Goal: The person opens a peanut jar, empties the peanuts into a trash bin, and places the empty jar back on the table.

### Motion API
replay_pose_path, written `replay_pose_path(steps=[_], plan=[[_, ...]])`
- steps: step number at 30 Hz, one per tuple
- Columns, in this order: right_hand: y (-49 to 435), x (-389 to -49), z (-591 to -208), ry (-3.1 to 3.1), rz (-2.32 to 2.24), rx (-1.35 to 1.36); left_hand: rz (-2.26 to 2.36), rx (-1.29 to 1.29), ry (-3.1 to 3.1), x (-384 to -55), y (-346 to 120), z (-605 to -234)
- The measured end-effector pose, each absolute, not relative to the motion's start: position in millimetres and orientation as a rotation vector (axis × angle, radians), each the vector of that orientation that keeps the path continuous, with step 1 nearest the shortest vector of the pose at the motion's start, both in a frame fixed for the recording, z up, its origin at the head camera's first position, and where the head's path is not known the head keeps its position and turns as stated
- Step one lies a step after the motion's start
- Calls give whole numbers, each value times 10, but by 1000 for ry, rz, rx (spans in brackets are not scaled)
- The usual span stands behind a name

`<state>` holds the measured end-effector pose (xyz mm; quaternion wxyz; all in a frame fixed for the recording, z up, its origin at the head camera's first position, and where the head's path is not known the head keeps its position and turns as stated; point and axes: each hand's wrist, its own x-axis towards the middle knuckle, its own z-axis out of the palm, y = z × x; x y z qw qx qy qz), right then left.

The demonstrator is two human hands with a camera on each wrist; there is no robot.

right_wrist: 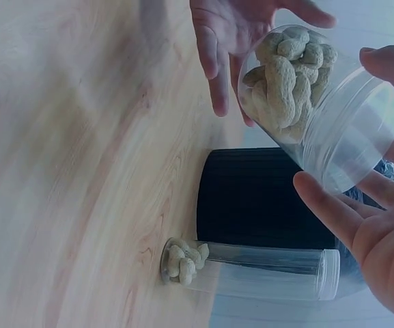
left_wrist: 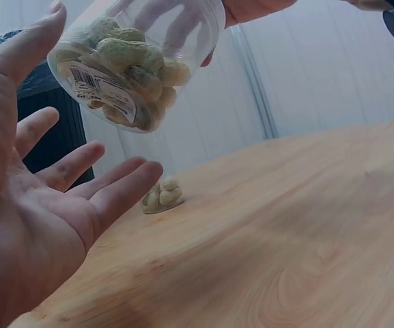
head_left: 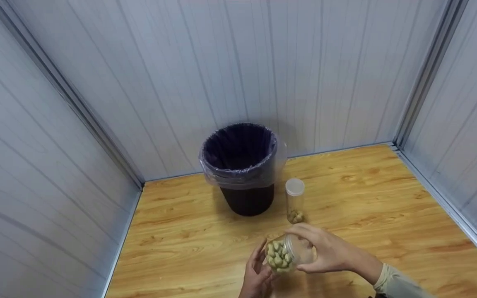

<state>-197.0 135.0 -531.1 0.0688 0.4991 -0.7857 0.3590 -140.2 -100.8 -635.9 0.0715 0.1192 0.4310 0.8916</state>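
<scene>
A short clear plastic jar (head_left: 279, 253) of unshelled peanuts is held tilted above the floor, lid end toward the right. My right hand (head_left: 330, 250) grips it around the translucent lid (right_wrist: 360, 140), thumb on one side and fingers on the other. Close to the jar's bottom is my left hand (head_left: 256, 274), its fingers spread; the left wrist view shows a gap between palm and jar (left_wrist: 132, 68). A barcode label (left_wrist: 101, 92) is on the jar's base. Beyond the hands stands a taller clear jar (head_left: 295, 198) with a white lid and several peanuts (right_wrist: 185, 262) at its bottom.
Behind the hands a black bin (head_left: 249, 200) lined with a purple-tinted bag (head_left: 238, 178) stands near the back wall (head_left: 242, 62), left of the tall jar. Pale panels enclose the wood-grain surface (head_left: 172, 248) at the back and both sides.
</scene>
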Motion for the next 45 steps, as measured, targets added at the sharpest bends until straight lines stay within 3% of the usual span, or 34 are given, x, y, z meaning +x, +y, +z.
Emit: replay_pose_path(steps=[10,17,28,45], plan=[[1378,-1946,-5308,-2378,1085,1494,2608,575,1393,-1454,-982,-6329],[1388,-1873,-5361,-2363,1062,1485,2639,573,1396,-1439,-993,-6310],[1285,-1681,-5329,-2789,986,837,2721,490,1455,-1429,-1006,-6282],[1480,-1754,-5536,-2749,1654,1012,2673,703,1551,-1402,-946,-6491]])
